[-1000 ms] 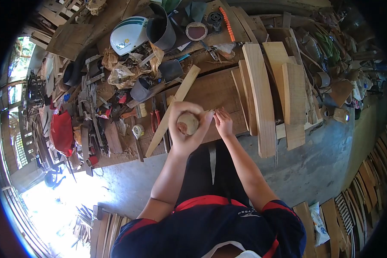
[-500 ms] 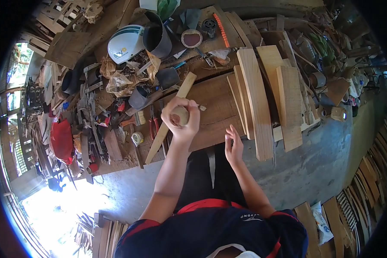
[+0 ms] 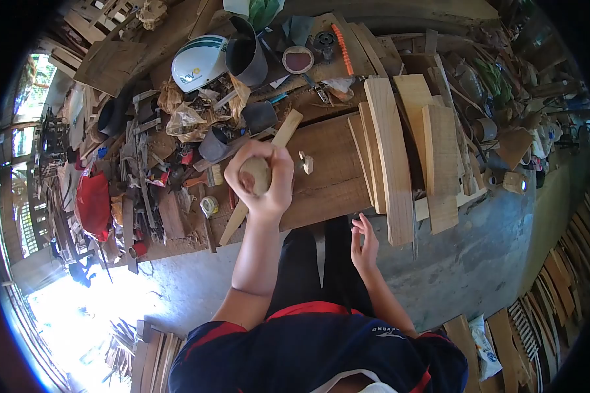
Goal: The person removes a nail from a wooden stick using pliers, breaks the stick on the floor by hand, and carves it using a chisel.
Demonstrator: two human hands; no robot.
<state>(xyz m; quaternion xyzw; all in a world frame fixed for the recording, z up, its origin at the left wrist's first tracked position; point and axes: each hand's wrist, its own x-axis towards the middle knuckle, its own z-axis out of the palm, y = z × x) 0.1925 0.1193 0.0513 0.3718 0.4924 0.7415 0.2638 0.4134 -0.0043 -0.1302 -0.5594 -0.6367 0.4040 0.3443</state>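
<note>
My left hand [image 3: 261, 178] is closed in a fist over the bench. Out of its top shows the rounded, pale wooden end [image 3: 254, 177] of a thing whose lower part is hidden by my fingers. Under that hand a light wooden strip [image 3: 287, 128] lies slantwise. A small pale wood piece [image 3: 306, 162] is just right of the fist, on the brown board [image 3: 331, 154]. My right hand [image 3: 366, 245] hangs before the bench's front edge, fingers loosely apart, with nothing plainly held.
Several long planks [image 3: 392, 157] lie on the right, jutting past the edge. A white helmet [image 3: 198, 64], a dark pot [image 3: 248, 62] and a tape roll [image 3: 209, 206] are among clutter on the left. A red bag [image 3: 93, 204] is farther left.
My left hand has shifted a little left with the wooden-ended thing, and the small wood piece shows farther from it. My right hand has drawn back slightly towards my body.
</note>
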